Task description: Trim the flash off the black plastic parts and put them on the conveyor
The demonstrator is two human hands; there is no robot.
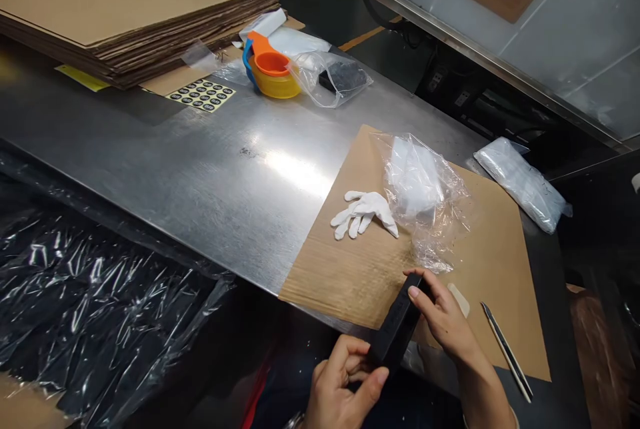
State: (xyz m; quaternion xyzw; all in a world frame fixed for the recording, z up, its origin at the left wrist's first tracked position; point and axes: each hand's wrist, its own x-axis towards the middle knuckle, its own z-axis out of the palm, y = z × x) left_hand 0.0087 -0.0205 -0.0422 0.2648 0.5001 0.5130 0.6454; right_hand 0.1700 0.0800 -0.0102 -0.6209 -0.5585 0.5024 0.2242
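Between my two hands, a black rectangular block (397, 322) is held tilted over the front edge of the table. My left hand (345, 382) grips its lower end between thumb and fingers. At the upper end, my right hand (440, 309) has its thumb on the face and its fingers around the top. Faint raised marks show on the block, too small to read. Beneath lies a flat cardboard sheet (330, 282). A white glove (367, 212) and a clear plastic bag with white contents (417, 179) rest on it beyond the block.
A slim cutter knife (507, 352) lies right of my right hand, near a pale rounded piece (459, 300). Farther back are a bagged black item (345, 76), nested colored cups (275, 76), a sticker sheet (203, 94) and stacked cardboard (150, 29). Folded plastic (523, 182) lies at right.
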